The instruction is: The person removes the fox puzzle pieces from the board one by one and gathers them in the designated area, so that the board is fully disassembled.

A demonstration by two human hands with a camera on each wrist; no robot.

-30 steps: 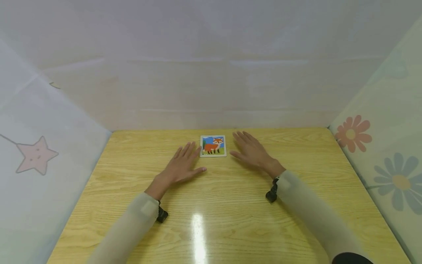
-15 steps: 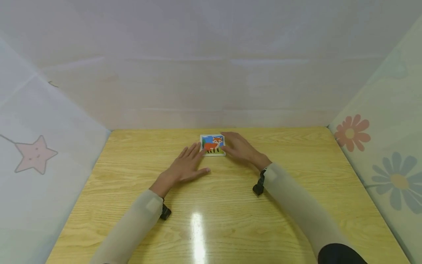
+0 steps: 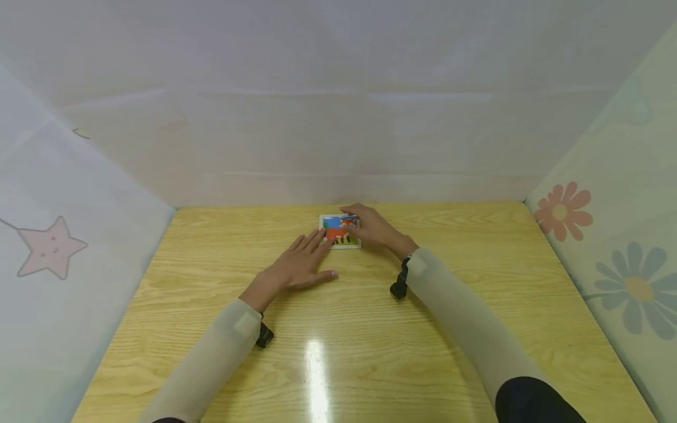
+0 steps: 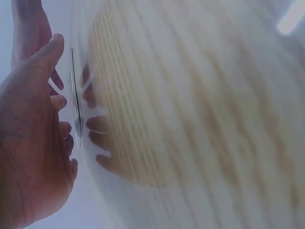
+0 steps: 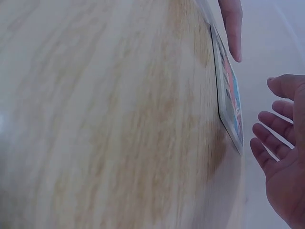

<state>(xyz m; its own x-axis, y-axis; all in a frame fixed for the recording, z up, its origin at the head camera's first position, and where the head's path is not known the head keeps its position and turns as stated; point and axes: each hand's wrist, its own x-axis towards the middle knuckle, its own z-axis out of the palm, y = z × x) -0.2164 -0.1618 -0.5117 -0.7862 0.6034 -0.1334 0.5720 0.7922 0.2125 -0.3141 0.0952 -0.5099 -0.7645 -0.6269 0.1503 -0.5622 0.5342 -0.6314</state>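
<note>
Now, starting at the left, a pale sleeve (image 3: 208, 355) leads to the left hand (image 3: 296, 265), held palm down with fingers straight and spread, thumb pointing off to the right over the table (image 3: 365, 317). Over the past second this hand has come a little to the right, so that its foremost fingertips overlap the lower left part of the fox picture card (image 3: 336, 231). It grips nothing; in the left wrist view its fingers look slightly apart from the card, hovering rather than pressing.

The fox picture card lies flat on the table, just past the left fingertips and between the two hands, and seems not to have shifted in that second.

The right hand (image 3: 378, 229) shows the larger change: a second ago it stood apart, beyond the card's right edge, and now it arches across the card's right part, fingers over the far right corner and thumb near the fox's front. The right wrist view shows those fingers loosely bent, clear of the card, holding nothing. As a judgement, both hands are now placed to handle the same card from opposite sides, though neither has taken hold
</note>
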